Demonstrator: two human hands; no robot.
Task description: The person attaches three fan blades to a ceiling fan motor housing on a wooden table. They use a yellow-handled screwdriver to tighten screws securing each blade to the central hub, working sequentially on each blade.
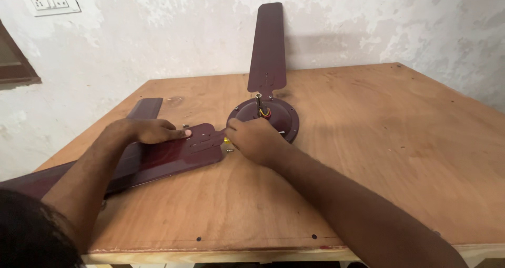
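one blade (268,47) is already on the far side of the fan hub (265,118). a second blade (158,160) lies flat at the hub's left, not fixed yet. left hand (150,131) presses it down, fingers flat. right hand (255,140) pinches something small at the joint; i cannot tell what.

Left hand (150,130) lies flat on the wide end of a maroon fan blade (158,160), pressing it onto the plywood worktop (379,157). Right hand (256,140) is curled at the edge of the round fan motor (279,118), just where blade meets hub. A second blade (268,47) points toward the wall (158,31); a third (144,108) peeks out behind the left wrist.
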